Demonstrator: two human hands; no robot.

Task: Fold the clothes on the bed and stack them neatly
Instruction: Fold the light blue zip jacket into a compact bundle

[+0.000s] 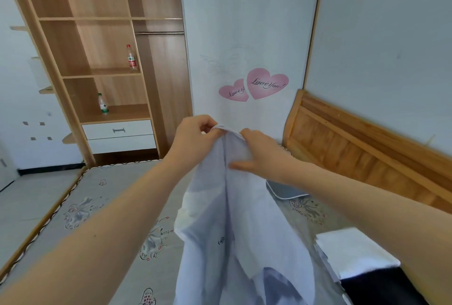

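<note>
Nearest the camera, the lower part of a pale lilac garment (220, 243) hangs down over the bed (110, 207), its bottom folds running out of the lower edge of the view. A small dark printed mark shows on the cloth low on its front. To the right of the garment, on the bed, lies a stack of folded white cloth (354, 253) with a dark folded item (384, 285) touching its near side. Two bare forearms reach forward on either side of the garment.

Further up, the garment is held raised above the bed by its top edge. The left hand (193, 138) pinches that top edge between thumb and curled fingers, grip closed on the cloth. The right hand (259, 150) is just beside the left, fingers curled over the same top edge and thumb laid flat across the front of the cloth; grip closed on the garment. The two hands are nearly touching.

Behind the garment, to its right, a grey piece with white piping (283, 191) lies on the bed's patterned grey cover. Beyond it stands the wooden headboard (354, 148) against the wall.

Farther back, directly behind the garment's top, a white wardrobe door (244, 23) carries two pink heart stickers (256, 84). Left of the door is an open wooden shelf unit (97, 36) holding a red-capped bottle (131, 57), with a green-capped bottle (103, 103) one shelf lower, and two white drawers (119, 136) beneath.
</note>
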